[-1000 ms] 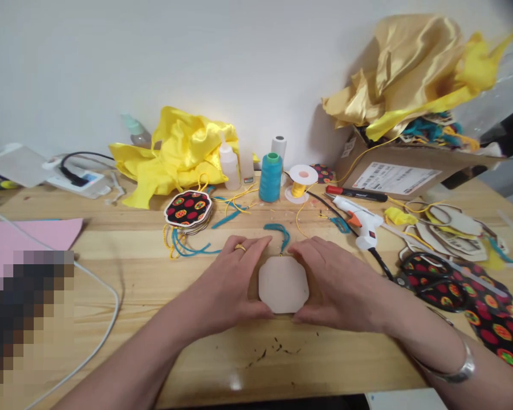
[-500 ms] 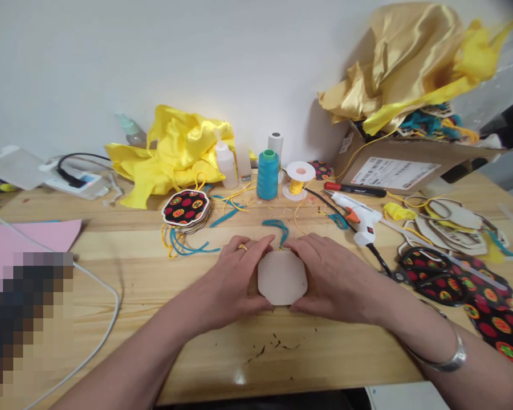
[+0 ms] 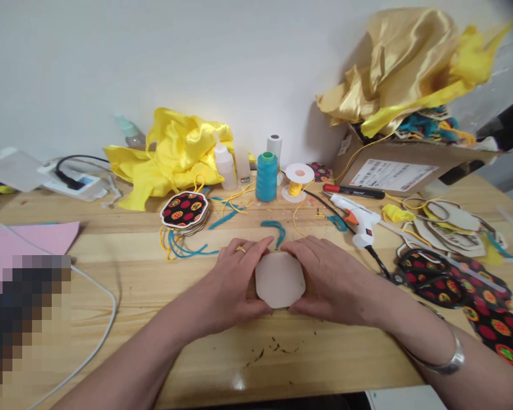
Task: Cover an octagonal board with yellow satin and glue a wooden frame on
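Observation:
Between my two hands is a pale, flat piece with a scalloped outline (image 3: 280, 280), its plain side facing up. My left hand (image 3: 244, 279) is closed on its left edge, thumb at the near side and fingers at the far side. On the opposite edge, my right hand (image 3: 320, 279) grips it the same way. A blue tassel (image 3: 277, 229) sticks out beyond the far edge, with a bit of yellow at its base. What lies under the piece is hidden. Left of my hands sits a stack of scalloped pieces topped with dark patterned fabric (image 3: 184, 209).
A white glue gun (image 3: 359, 219), black-handled scissors (image 3: 431, 279) and patterned cloth (image 3: 500, 330) lie to the right. Behind stand a blue thread cone (image 3: 267, 177), a yellow spool (image 3: 298, 173) and a squeeze bottle (image 3: 226, 168). A cardboard box (image 3: 378, 165) overflows with fabric. A white cable (image 3: 106, 290) runs left.
Both hands keep their hold on the pale piece. The whole view has shifted very slightly; nothing else visibly differs.

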`<state>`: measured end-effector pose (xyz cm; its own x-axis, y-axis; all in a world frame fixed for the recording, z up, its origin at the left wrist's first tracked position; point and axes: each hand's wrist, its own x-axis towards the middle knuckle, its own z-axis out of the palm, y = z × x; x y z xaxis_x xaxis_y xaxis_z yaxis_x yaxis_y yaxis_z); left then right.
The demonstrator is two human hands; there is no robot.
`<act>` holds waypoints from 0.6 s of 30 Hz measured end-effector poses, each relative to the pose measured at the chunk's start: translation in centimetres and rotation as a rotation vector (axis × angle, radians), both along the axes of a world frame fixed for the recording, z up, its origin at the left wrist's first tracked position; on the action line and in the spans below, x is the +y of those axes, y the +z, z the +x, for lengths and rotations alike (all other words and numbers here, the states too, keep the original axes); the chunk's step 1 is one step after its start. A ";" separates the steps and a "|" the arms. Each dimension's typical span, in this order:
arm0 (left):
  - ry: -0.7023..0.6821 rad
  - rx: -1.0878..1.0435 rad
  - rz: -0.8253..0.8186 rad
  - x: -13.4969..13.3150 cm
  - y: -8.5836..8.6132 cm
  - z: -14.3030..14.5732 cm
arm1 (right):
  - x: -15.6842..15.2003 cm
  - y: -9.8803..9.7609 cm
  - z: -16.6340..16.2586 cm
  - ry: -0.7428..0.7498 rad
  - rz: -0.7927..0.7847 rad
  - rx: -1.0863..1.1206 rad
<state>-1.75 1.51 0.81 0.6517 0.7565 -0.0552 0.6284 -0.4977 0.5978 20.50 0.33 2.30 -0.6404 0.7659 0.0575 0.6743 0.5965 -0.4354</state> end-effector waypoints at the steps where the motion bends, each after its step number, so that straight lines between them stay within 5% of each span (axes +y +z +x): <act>1: 0.005 0.003 0.000 0.0 0.0 0.0 | 0.0 0.0 0.0 -0.005 -0.006 -0.002; 18: -0.025 0.008 0.062 0.1 -0.1 0.1 | 0.0 -0.2 0.1 -0.001 0.001 0.032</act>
<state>-1.69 1.61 0.75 0.6701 0.7421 -0.0135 0.6197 -0.5494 0.5605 20.57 0.36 2.13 -0.6378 0.7661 0.0789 0.6604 0.5967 -0.4559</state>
